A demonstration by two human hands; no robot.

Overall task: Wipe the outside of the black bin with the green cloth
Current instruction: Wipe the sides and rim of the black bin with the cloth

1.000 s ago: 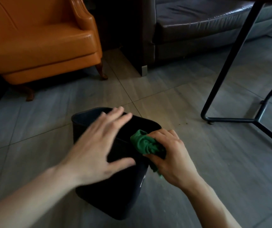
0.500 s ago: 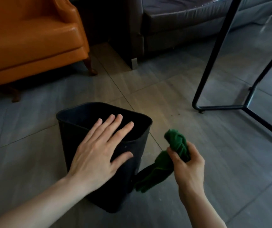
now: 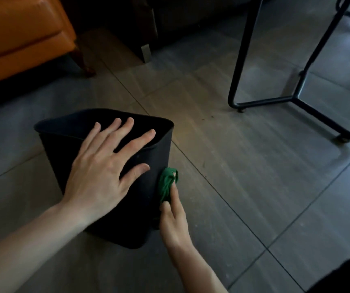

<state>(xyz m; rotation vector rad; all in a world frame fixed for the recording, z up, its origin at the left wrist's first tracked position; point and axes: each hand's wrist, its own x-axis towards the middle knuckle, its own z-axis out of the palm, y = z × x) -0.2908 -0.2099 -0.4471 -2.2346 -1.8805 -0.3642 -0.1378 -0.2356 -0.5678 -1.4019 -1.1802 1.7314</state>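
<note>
The black bin (image 3: 157, 157) stands upright on the grey tiled floor, its open top facing up. My left hand (image 3: 104, 172) lies flat with spread fingers over the bin's near rim and front wall. My right hand (image 3: 173, 218) holds the bunched green cloth (image 3: 166, 183) and presses it against the bin's right outer wall, about halfway up. Part of the cloth is hidden between my fingers and the bin.
An orange armchair (image 3: 21, 34) stands at the back left, a dark sofa (image 3: 170, 20) behind the bin. Black metal table legs (image 3: 265, 101) rest on the floor at the right. Bare tiles stretch to the right of the bin.
My right hand moved the cloth from the air beside the bin onto its right wall. The left hand has slid further over the rim. The view has tipped downward.
</note>
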